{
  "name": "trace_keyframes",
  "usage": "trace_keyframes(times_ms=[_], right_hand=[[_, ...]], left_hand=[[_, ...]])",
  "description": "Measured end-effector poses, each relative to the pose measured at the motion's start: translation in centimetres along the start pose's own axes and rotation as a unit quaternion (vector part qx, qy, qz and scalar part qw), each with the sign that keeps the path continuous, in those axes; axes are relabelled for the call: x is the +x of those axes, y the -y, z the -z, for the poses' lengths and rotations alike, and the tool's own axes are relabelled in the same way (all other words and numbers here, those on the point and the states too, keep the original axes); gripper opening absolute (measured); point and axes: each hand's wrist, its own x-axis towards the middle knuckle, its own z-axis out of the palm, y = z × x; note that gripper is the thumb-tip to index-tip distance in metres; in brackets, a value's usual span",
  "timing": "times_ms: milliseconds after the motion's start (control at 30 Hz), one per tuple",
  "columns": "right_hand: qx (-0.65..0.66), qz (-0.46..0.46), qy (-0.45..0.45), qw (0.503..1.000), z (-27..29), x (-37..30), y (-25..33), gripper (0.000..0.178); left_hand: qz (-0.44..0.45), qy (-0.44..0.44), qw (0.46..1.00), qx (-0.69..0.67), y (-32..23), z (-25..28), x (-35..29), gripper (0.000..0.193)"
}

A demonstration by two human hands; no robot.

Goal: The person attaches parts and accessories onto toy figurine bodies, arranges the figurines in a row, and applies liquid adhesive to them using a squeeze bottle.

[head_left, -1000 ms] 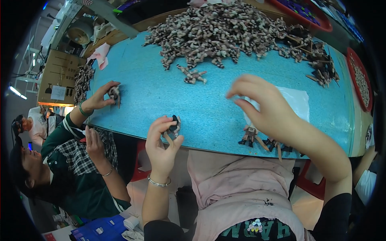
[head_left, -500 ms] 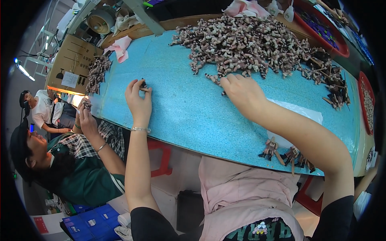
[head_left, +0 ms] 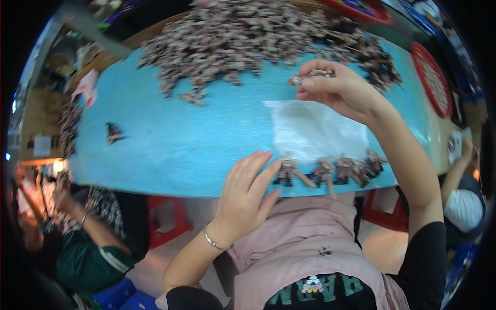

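Above the front edge of the blue table my left hand [head_left: 245,194] is open and empty, its fingers spread. Its fingertips are close to the leftmost of several small brown-and-black figurines [head_left: 285,170] along that edge. Over the right half of the table my right hand [head_left: 343,90] is curled round small pale-and-brown figurine pieces [head_left: 318,74]; how many is hidden in the fingers. Under and in front of that hand lies a translucent white plastic bag [head_left: 315,132]. One dark small figurine [head_left: 112,133] lies by itself on the left of the table.
A big heap of pinkish-brown figurine pieces [head_left: 227,41] covers the table's [head_left: 196,144] far side, with darker pieces [head_left: 374,62] at its right. A red tray [head_left: 419,57] stands far right. At the left sit another heap [head_left: 68,126], a pink cloth [head_left: 89,88] and a co-worker's arm [head_left: 90,222].
My left hand let go of the dark figurine on the left and moved right to the front edge. My right hand left the heap, moving right with pieces in it. The view has shifted.
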Motion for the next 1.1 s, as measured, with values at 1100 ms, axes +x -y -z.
trace_keyframes(times_ms=[1100], right_hand=[[-0.569,0.192,-0.038,0.799,1.7,-6.3,-4.4,0.016]], left_hand=[[0.021,0.054,0.998,0.027,0.0,-2.0,0.6,0.062]])
